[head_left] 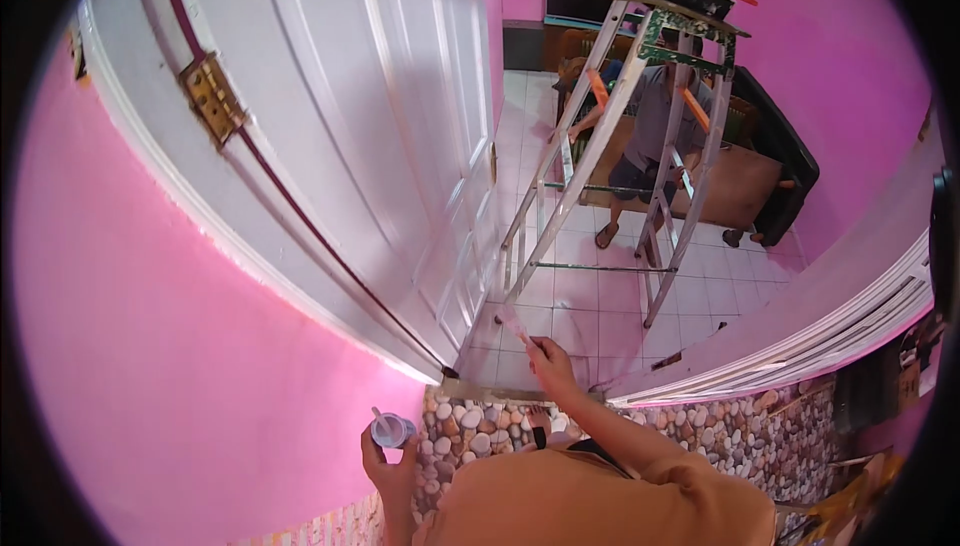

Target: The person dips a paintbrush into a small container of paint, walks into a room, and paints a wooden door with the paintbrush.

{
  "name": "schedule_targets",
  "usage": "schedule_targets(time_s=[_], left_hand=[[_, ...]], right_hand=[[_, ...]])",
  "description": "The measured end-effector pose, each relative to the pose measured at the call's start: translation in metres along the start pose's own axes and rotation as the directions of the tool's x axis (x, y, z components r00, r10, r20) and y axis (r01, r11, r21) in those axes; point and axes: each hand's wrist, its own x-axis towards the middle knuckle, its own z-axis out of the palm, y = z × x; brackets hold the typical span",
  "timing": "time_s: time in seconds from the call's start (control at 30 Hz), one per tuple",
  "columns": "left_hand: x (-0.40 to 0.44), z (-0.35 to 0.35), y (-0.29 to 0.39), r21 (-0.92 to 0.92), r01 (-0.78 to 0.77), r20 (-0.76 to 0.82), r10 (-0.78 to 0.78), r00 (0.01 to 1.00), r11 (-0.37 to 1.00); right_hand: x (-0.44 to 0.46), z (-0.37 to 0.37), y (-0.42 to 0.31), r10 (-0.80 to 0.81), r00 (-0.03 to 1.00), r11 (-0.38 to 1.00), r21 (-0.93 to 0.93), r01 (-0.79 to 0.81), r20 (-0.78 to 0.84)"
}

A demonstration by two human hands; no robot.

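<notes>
A small cup [393, 430] with whitish contents and a stick standing in it is held by my left hand [388, 464], close to the pink wall. My right hand [553, 368] is closed round the handle of a paintbrush [515, 326], whose pale bristles point up and forward over the tiled floor. To the left of the brush stands a white panelled door [370, 146] with a brass hinge [212, 101]. Nothing touches the bristles.
Beyond the doorway a metal stepladder [585, 161] stands on white tiles [575, 326]. A person [655, 126] is behind it, beside dark furniture [775, 151]. A white door frame [800, 346] curves along the right. Pebble-patterned flooring [470, 436] lies below me.
</notes>
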Motion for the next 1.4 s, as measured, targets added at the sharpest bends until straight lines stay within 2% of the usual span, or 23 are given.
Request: schedule_targets(time_s=[0.07,0.13,0.23,0.37,0.43,0.63,0.77,0.87,1.03,1.4], left_hand=[[-0.006,-0.005,0.002,-0.036,0.041,-0.006,-0.041,0.999,0.999],[-0.011,-0.011,0.0,-0.032,0.031,-0.024,-0.032,0.999,0.999],[-0.012,-0.018,-0.002,-0.024,-0.002,-0.039,0.001,0.999,1.0],[-0.013,-0.025,-0.005,-0.019,-0.017,-0.068,0.016,0.998,1.0],[-0.013,-0.025,0.001,-0.02,-0.014,-0.076,0.013,0.997,1.0],[-0.013,-0.024,-0.005,-0.01,0.0,-0.061,0.0,0.998,1.0],[-0.009,-0.025,-0.008,0.009,0.003,-0.025,-0.003,1.0,1.0],[-0.004,-0.02,0.003,0.008,0.008,-0.012,-0.008,1.0,1.0],[0.0,-0.01,0.016,0.003,0.021,0.047,-0.021,0.999,1.0],[0.0,-0.001,0.005,-0.005,-0.008,0.126,0.008,0.992,1.0]], right_hand=[[0.015,0.004,0.015,-0.027,1.0,0.997,-0.077,0.026,-0.005],[0.031,0.01,0.023,-0.138,0.99,0.975,-0.176,0.133,-0.017],[0.066,0.022,0.01,-0.136,0.991,0.965,-0.228,0.133,-0.001],[0.089,0.04,-0.029,-0.128,0.992,0.967,-0.222,0.124,-0.002],[0.083,0.043,-0.037,-0.089,0.996,0.987,-0.13,0.091,0.019],[0.04,0.026,0.006,-0.037,0.996,0.992,-0.118,0.046,0.075],[0.015,0.009,0.031,-0.008,0.999,0.989,-0.148,0.014,0.04],[0.001,-0.001,0.033,0.045,0.999,0.991,-0.129,-0.043,0.013],[-0.007,-0.016,0.042,-0.049,0.998,0.984,-0.171,0.042,-0.038],[-0.036,-0.028,0.044,0.106,0.992,0.984,-0.14,-0.115,-0.072]])
